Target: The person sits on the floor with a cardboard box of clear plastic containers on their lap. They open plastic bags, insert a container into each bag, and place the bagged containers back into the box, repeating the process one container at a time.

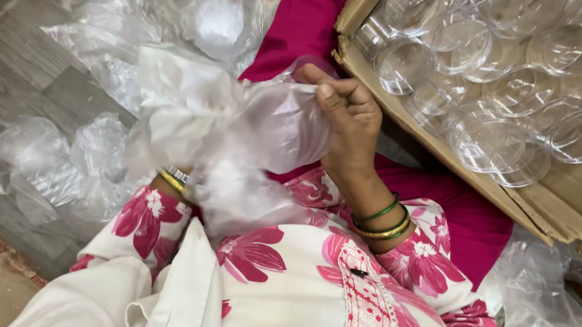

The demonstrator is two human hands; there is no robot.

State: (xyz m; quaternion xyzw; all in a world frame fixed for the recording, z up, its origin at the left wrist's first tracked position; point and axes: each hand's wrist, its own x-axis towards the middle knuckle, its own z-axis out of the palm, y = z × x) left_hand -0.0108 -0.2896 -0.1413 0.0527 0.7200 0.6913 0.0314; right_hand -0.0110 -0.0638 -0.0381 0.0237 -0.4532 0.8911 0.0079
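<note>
Right hand (pixel 346 119) pinches the clear plastic bag (pixel 237 129) over the lap, fingers closed on its top; left hand is buried behind it, grip can't tell; cardboard box (pixel 575 201) of clear lids (pixel 502 70) beside

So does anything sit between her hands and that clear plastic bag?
Nothing visible does. The right hand already grips the clear plastic bag at its top edge. The left hand is hidden behind the bag; only its wrist with bangles shows.

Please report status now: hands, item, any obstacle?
Right hand grips clear bag. Left hand hidden behind bag, grip unknown. Box of clear lids at right; loose bags on floor.
</note>
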